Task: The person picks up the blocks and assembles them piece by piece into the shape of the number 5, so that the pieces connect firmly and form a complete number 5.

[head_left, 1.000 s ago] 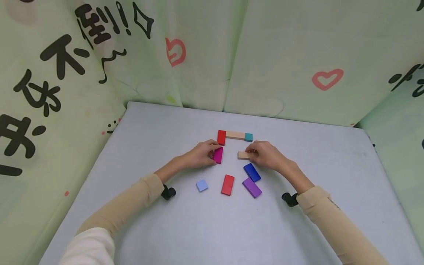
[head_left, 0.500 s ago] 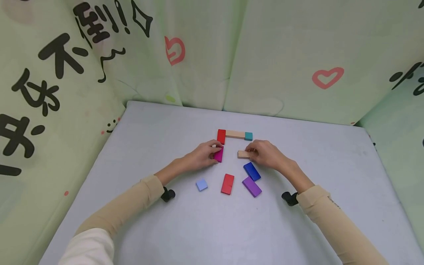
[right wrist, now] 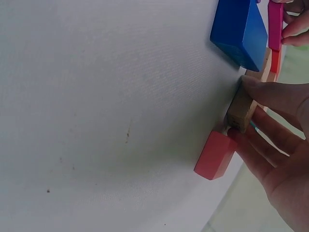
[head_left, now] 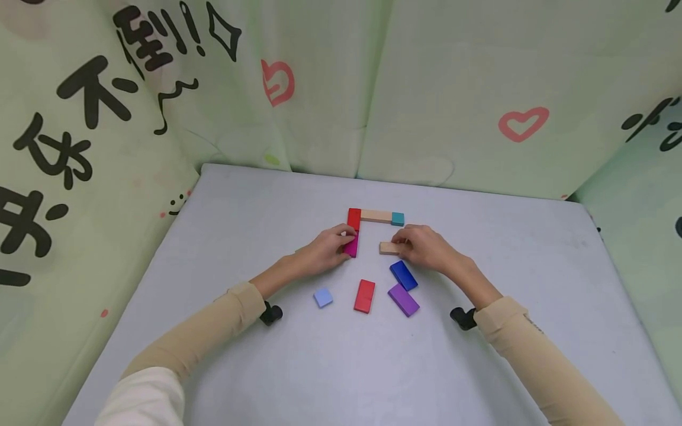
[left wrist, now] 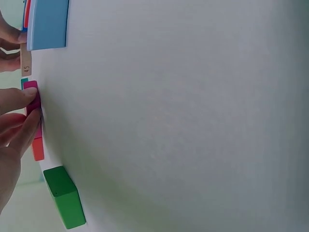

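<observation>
My left hand (head_left: 326, 251) pinches a magenta block (head_left: 351, 248) between thumb and fingers. Its far end meets the near end of a red block (head_left: 354, 219), so the two form one line. That red block joins a plain wooden block (head_left: 376, 216), which has a teal block (head_left: 398, 219) at its right end. Across from it, my right hand (head_left: 426, 247) grips a second plain wooden block (head_left: 388, 248) lying on the table, its right part covered by the fingers. In the right wrist view the thumb and fingertips are on this wooden block (right wrist: 241, 108).
Nearer me lie a blue block (head_left: 403, 276) against a purple one (head_left: 403, 300), another red block (head_left: 364, 296) and a light blue block (head_left: 322, 297). The left wrist view shows a green block (left wrist: 65, 198); the right wrist view shows a red block (right wrist: 215, 155) by my fingertips.
My left hand has slid the magenta block slightly away from me, closing the gap to the far red block. My right hand keeps its hold on the wooden block.
</observation>
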`<state>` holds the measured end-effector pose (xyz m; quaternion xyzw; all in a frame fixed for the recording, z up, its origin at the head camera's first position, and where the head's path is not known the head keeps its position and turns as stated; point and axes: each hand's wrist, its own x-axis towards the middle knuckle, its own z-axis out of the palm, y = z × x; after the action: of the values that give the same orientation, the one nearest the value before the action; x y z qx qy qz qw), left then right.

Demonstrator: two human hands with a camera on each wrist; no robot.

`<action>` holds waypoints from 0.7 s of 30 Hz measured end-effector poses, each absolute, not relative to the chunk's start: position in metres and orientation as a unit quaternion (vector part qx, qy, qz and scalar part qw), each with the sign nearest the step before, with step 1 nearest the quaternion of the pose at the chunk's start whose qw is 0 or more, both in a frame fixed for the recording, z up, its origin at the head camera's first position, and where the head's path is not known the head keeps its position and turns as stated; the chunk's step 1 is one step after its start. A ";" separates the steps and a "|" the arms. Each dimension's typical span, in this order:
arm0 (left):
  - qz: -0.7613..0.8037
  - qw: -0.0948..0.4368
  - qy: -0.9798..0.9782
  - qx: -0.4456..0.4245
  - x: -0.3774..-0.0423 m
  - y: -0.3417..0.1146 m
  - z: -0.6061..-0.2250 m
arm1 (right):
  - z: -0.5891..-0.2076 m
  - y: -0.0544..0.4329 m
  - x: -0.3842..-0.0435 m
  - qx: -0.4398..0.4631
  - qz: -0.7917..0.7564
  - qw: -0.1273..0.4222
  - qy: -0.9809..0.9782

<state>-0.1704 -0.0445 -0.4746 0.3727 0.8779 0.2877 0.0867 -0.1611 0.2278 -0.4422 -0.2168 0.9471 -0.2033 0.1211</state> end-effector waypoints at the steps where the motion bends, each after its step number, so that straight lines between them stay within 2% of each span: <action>1: 0.289 0.085 0.877 0.374 -0.171 -0.044 -0.474 | -0.442 0.228 -0.161 -0.217 -0.203 0.120 0.947; 12: 0.297 0.085 0.875 0.374 -0.172 -0.044 -0.476 | -0.442 0.228 -0.161 -0.223 -0.196 0.115 0.948; 21: 0.277 0.113 0.886 0.355 -0.175 -0.043 -0.473 | -0.442 0.228 -0.162 -0.224 -0.191 0.116 0.949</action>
<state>-0.1749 -0.0428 -0.4734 0.3551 0.8859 0.2765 0.1125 -0.1623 0.2278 -0.4425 -0.2244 0.9486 -0.1908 0.1159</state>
